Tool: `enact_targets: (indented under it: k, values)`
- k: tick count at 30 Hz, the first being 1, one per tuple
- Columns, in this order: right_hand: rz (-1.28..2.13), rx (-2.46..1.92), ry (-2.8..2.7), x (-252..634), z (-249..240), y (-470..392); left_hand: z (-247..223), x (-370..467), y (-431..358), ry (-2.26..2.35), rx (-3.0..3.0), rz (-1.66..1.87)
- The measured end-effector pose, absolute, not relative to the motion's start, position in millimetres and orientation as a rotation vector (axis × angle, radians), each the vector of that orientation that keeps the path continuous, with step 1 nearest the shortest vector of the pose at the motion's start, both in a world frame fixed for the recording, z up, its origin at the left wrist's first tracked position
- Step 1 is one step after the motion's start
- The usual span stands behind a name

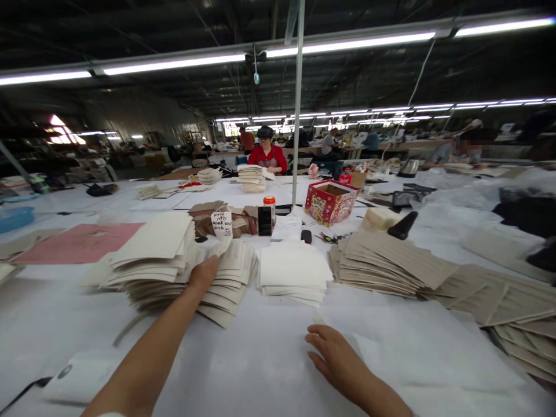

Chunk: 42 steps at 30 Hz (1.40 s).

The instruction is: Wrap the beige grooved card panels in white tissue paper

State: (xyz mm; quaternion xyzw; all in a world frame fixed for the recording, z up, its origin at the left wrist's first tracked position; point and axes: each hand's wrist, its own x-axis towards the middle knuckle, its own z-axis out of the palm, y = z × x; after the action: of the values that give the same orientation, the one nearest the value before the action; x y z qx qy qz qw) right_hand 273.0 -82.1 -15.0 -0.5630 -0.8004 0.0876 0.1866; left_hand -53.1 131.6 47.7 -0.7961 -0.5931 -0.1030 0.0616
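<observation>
My left hand (203, 274) reaches over a fanned stack of cream panels (230, 278). Its fingers look closed on the edge of a pale cream panel (223, 246) at the top of that stack, though the fingertips are partly hidden. Just left of it rises a taller pile of cream panels (150, 246). My right hand (341, 362) hovers over the white table (260, 359), its fingers apart and nothing in them. A small pale scrap (319, 319) lies just beyond its fingertips. Between and beyond the hands sits a neat stack of white sheets (295, 269).
Beige panels (391, 263) lie fanned at the right. Behind stand a bundle with a handwritten label (222, 223), a phone (264, 220), snips (332, 237) and a red box (330, 202). A metal pole (297, 116) rises mid-table. A person in red (267, 156) works opposite.
</observation>
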Motion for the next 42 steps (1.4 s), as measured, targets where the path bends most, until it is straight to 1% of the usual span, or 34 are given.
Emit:
enact_targets:
  k: [3,5,6,7,9,10,12,17,18,20,22,24,26,28,30,32,34,37,39,42]
  values:
    - [0.155,-1.625,-2.096,271.3,-20.1,-83.6,58.5,-53.8,88.4,-1.751,-2.271,-0.575]
    - [0.121,-1.597,-1.967,276.1,-23.5,-87.5,44.7,-53.2,45.2,-1.413,-2.347,-0.878]
    - [0.124,-1.583,-1.911,279.3,-24.8,-90.7,31.6,-53.3,22.3,-1.224,-2.456,-0.928]
    - [0.134,-1.580,-1.861,282.3,-25.6,-94.7,16.1,-54.3,0.2,-1.066,-2.582,-0.912]
    - [0.154,-1.609,-1.783,286.4,-26.2,-103.8,-15.4,-59.6,-36.1,-0.839,-2.853,-0.716]
    - [0.157,-1.631,-1.764,286.4,-26.2,-108.3,-28.3,-63.4,-48.6,-0.789,-2.928,-0.641]
    - [0.152,-1.666,-1.783,280.7,-26.5,-115.9,-43.9,-69.6,-61.5,-0.857,-2.941,-0.596]
    - [0.101,-1.630,-2.066,240.6,-39.7,-127.9,-39.9,-47.3,-58.1,-1.226,-2.755,-0.772]
    - [0.081,-1.621,-2.110,232.2,-43.9,-131.2,-39.1,-37.0,-57.4,-1.297,-2.750,-0.727]
    - [0.051,-1.634,-2.154,219.7,-49.8,-140.5,-41.3,-17.7,-57.5,-1.382,-2.810,-0.524]
    - [0.066,-1.665,-2.178,214.8,-48.8,-152.2,-45.3,-6.3,-58.0,-1.343,-2.945,-0.277]
    - [0.151,-1.675,-2.236,217.1,-39.0,-161.4,-46.0,-4.9,-57.4,-1.211,-3.103,-0.108]
    - [0.242,-1.690,-2.274,224.1,-21.7,-160.3,-41.2,-9.7,-55.6,-1.063,-3.246,-0.039]
    - [0.234,-1.712,-2.233,231.3,-1.2,-142.4,-32.3,-14.8,-52.0,-0.951,-3.358,-0.042]
    - [0.123,-1.696,-2.159,235.3,17.1,-106.6,-22.3,-15.7,-45.1,-0.954,-3.403,-0.134]
    - [0.000,-1.649,-2.130,234.6,28.2,-59.1,-13.1,-11.3,-32.9,-1.084,-3.362,-0.321]
    - [-0.087,-1.633,-2.160,230.9,30.1,-10.6,-5.6,-3.3,-15.4,-1.268,-3.255,-0.550]
    - [-0.176,-1.634,-2.267,226.1,20.3,43.8,1.2,9.1,15.1,-1.480,-3.097,-0.860]
    - [-0.181,-1.626,-2.347,226.0,11.7,62.5,2.2,15.5,33.6,-1.598,-3.041,-1.047]
    - [-0.077,-1.607,-2.391,229.8,3.9,71.4,-1.4,24.1,54.1,-1.870,-3.021,-1.348]
